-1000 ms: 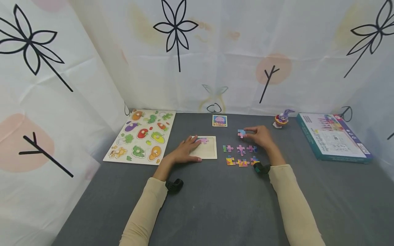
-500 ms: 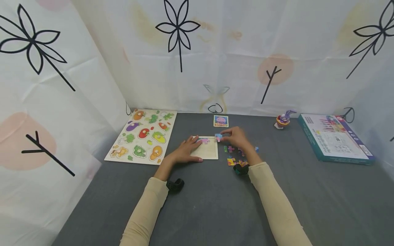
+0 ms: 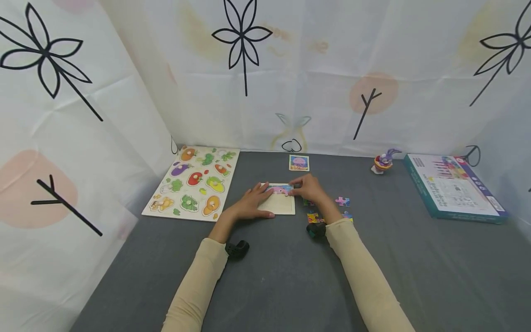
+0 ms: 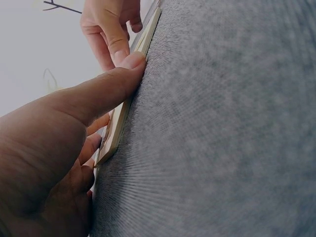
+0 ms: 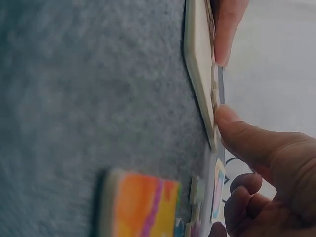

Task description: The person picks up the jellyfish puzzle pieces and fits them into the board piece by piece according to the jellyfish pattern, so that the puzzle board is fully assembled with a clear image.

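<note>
A pale wooden puzzle tray (image 3: 281,207) lies on the grey table, with joined pink-and-blue jigsaw pieces (image 3: 279,189) along its far side. My left hand (image 3: 249,204) steadies the tray from the left, fingers spread over its left part and thumb (image 4: 116,86) against the near edge. At the tray's far right corner, my right hand (image 3: 308,188) pinches a jigsaw piece between thumb (image 5: 247,136) and forefinger, with the piece mostly covered by the fingertips. Loose jigsaw pieces (image 3: 342,201) lie right of the tray, some hidden under the right wrist.
A small picture card (image 3: 299,163) lies beyond the tray. To the left is a board with vegetable pictures (image 3: 195,180). On the right stand a small purple-eared figurine (image 3: 383,161) and a flat teal-sided box (image 3: 454,186). A white patterned cloth (image 3: 315,92) hangs behind the table.
My right hand has carried a blue-and-pink jigsaw piece leftward from beyond the loose pieces into the tray's far right corner. The left hand has stayed on the tray.
</note>
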The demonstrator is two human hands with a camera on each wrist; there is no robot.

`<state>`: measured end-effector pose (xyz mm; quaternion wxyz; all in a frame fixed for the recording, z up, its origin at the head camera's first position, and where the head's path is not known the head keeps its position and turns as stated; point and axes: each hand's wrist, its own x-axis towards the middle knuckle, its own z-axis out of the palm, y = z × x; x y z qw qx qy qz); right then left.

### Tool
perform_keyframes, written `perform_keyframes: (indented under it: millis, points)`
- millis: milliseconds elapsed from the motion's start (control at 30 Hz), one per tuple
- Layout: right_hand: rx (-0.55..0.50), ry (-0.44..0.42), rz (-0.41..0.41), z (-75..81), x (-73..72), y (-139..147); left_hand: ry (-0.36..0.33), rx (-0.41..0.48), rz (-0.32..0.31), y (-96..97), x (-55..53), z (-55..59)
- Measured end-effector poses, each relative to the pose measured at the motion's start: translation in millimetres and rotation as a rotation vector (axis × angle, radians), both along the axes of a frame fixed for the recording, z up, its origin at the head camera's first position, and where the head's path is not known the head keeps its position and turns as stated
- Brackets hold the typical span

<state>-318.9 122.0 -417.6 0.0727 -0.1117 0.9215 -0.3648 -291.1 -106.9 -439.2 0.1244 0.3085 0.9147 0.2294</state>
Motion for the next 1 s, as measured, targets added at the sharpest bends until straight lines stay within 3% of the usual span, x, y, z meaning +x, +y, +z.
perform_keyframes:
  millis: [400, 500, 733, 1000]
  points:
    - [0.101, -0.016, -0.006, -1.8, 0.8, -9, -0.015, 0.001, 0.013, 0.6, 0.9, -0.1]
    - [0.080, -0.018, 0.008, -1.2, 0.6, -6, -0.003, -0.005, 0.009, 0.9, 0.0, -1.1]
    - [-0.046, -0.013, 0.011, 2.7, 4.7, 24, -0.016, 0.005, 0.023, 3.1, 0.0, -1.3]
    - [-0.012, -0.019, -0.009, 4.2, 13.3, 56, -0.050, 0.035, 0.047, -3.2, -1.6, -3.0]
